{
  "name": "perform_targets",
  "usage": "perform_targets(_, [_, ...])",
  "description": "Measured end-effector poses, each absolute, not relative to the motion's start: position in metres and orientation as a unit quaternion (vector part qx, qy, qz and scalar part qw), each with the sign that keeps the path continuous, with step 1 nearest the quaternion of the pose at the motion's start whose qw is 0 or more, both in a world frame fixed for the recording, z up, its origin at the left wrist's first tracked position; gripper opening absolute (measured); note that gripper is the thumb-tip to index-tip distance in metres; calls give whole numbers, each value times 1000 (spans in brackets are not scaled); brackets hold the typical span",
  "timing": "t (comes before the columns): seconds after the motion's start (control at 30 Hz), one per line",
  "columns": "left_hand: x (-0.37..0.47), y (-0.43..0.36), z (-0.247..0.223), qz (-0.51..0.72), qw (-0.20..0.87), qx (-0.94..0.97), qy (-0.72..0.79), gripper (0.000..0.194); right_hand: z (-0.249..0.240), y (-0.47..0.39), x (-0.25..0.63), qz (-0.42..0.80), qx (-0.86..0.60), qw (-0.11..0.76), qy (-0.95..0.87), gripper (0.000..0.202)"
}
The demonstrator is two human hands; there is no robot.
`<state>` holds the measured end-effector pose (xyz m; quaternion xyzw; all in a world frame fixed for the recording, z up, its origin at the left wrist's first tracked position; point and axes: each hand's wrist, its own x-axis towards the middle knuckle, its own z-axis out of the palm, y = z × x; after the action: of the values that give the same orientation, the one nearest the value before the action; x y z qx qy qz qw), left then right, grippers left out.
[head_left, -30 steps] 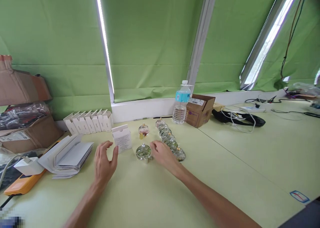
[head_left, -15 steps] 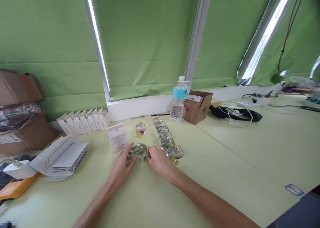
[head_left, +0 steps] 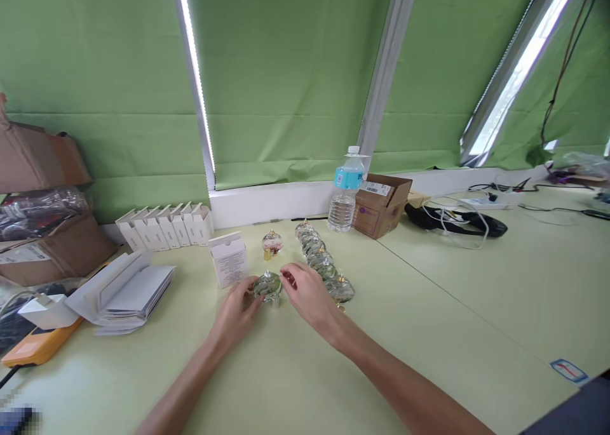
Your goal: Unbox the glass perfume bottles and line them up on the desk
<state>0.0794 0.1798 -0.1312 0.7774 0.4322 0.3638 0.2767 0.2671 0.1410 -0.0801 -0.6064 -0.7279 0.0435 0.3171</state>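
Note:
A round glass perfume bottle [head_left: 267,285], looking greenish with a clear-silver top, stands on the table between my hands. My left hand [head_left: 238,309] grips its left side with thumb and fingers. At its upper right, my right hand [head_left: 309,298] has its fingertips pinched together; whether anything small is in them cannot be made out. A small silver cap [head_left: 275,302] stands just in front of the bottle. Behind it is a pinkish bottle [head_left: 272,242] with a gold cap [head_left: 267,254] beside it. A row of similar bottles [head_left: 326,268] runs along the right, partly covered by my right hand.
An open white box [head_left: 229,260] stands behind my left hand. Several white boxes [head_left: 166,228] line the wall. Folded white cartons [head_left: 128,298] lie at left. A water bottle [head_left: 344,200], a cardboard box [head_left: 381,206] and a black strap with cable [head_left: 457,222] are at back right.
My right hand has risen from the bottle's right side to its upper right, fingers pinched. The left hand stays on the bottle. The whole view has shifted slightly.

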Motion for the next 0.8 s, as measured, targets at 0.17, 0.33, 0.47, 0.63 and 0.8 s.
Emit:
perform_targets(0.17, [79, 177, -129, 360, 278, 786, 419, 30, -82, 144, 260, 62, -479, 491, -725, 21])
perform_targets(0.33, [79, 174, -127, 354, 280, 793, 408, 28, -86, 146, 255, 57, -450, 497, -739, 17])
perform_targets(0.47, [80, 172, -126, 352, 281, 795, 406, 29, -87, 147, 257, 33, -442, 476, -760, 19])
perform_targets(0.63, [79, 172, -125, 348, 281, 796, 408, 29, -89, 149, 258, 31, -436, 481, -760, 21])
perform_targets(0.8, [79, 171, -124, 344, 279, 799, 407, 29, -91, 150, 258, 9, -442, 483, -755, 17])
